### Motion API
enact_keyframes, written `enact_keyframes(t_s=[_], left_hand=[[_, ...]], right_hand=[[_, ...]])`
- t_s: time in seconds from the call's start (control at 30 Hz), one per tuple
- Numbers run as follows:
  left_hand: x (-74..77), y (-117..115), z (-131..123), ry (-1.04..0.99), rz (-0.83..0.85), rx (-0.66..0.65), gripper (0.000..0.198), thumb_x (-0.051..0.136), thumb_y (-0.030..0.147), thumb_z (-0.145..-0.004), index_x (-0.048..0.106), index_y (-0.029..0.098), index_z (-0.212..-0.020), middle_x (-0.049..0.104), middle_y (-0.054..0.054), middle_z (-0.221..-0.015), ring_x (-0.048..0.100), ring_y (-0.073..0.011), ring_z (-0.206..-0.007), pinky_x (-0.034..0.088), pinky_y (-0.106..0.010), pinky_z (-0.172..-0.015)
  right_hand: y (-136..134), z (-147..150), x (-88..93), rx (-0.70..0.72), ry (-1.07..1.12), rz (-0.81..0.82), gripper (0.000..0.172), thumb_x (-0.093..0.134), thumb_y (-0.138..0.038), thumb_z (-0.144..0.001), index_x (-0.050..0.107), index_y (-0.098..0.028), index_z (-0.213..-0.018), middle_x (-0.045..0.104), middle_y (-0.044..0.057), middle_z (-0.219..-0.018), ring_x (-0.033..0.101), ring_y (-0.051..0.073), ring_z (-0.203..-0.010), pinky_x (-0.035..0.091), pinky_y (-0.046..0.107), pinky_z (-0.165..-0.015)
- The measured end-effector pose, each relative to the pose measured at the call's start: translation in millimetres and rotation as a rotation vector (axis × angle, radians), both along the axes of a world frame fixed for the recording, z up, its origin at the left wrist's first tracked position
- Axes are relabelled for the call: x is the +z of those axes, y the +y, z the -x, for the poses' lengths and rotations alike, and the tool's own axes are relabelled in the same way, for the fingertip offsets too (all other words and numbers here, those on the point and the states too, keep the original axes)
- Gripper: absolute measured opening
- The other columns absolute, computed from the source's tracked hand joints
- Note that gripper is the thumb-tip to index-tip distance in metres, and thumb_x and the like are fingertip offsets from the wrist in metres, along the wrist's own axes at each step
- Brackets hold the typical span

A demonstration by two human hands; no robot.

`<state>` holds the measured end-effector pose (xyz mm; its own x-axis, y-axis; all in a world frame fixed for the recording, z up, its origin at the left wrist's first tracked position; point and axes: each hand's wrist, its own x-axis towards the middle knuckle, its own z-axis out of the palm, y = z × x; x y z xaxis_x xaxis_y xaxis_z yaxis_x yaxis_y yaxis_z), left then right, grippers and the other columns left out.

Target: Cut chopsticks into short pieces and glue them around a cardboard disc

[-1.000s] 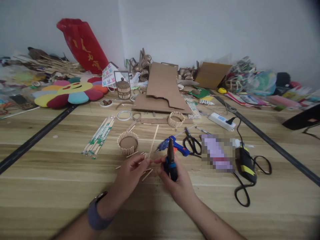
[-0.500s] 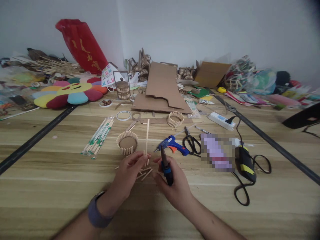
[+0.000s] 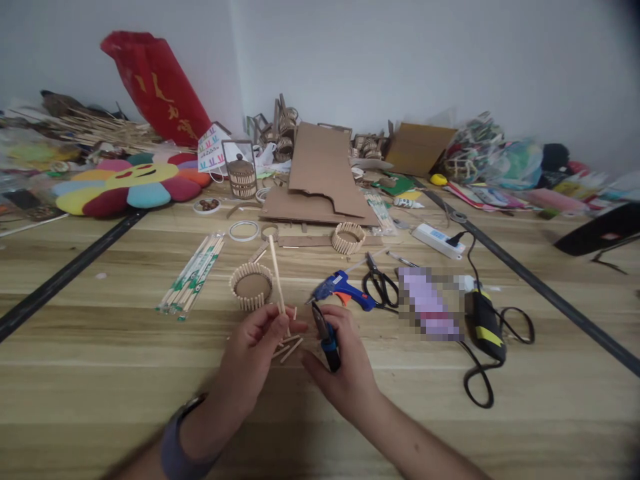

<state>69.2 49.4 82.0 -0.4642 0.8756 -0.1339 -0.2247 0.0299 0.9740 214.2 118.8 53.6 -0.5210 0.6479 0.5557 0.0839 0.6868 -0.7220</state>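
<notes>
Between thumb and fingers, my left hand pinches a wooden chopstick, whose long end points up and leans a little left. My right hand is wrapped round a pair of pliers with dark jaws and black-and-blue handles. The jaws point up and stand apart from the chopstick. Short cut stick pieces lie on the table below and between my hands. Just beyond my left hand is a round cardboard base ringed with short sticks.
A blue glue gun and black scissors lie beyond my right hand. Packed chopsticks are at the left. A second stick ring stands near cardboard sheets. A power strip and black cable are at the right.
The chopstick's upper end has tipped left, from nearly upright to leaning. My right hand has shifted slightly left with the pliers, whose jaws now tilt more to the left.
</notes>
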Motion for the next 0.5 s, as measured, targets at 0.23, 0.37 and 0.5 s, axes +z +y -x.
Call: enact_keyframes(t_s=[0.23, 0.37, 0.5], left_hand=[[3.4, -2.0, -4.4, -0.085, 0.029, -0.080, 0.039, 0.077, 0.055, -0.074, 0.069, 0.020, -0.087, 0.076, -0.003, -0.080, 0.070, -0.0210, -0.081, 0.053, -0.027, -0.073], [0.4, 0.1, -10.1, -0.128, 0.028, -0.178, 0.036, 0.077, 0.054, -0.074, 0.067, 0.020, -0.079, 0.070, 0.000, -0.075, 0.065, -0.0173, -0.072, 0.051, -0.026, -0.069], [-2.8, 0.0, -11.7, -0.130, 0.021, -0.207, 0.037, 0.075, 0.056, -0.075, 0.066, 0.020, -0.082, 0.069, -0.001, -0.077, 0.063, -0.0182, -0.073, 0.051, -0.028, -0.071]], right_hand=[[0.0, 0.7, 0.8, -0.020, -0.011, -0.009, 0.037, 0.070, -0.015, -0.078, 0.054, -0.027, -0.109, 0.058, 0.007, -0.116, 0.057, 0.025, -0.112, 0.049, 0.040, -0.094], [0.4, 0.8, 0.6, -0.037, -0.031, 0.022, 0.036, 0.071, -0.018, -0.077, 0.054, -0.025, -0.107, 0.059, 0.009, -0.115, 0.057, 0.027, -0.111, 0.050, 0.043, -0.094], [1.3, 0.4, -0.2, -0.035, -0.049, 0.042, 0.035, 0.071, -0.020, -0.077, 0.055, -0.025, -0.107, 0.060, 0.010, -0.116, 0.057, 0.028, -0.112, 0.049, 0.044, -0.095]])
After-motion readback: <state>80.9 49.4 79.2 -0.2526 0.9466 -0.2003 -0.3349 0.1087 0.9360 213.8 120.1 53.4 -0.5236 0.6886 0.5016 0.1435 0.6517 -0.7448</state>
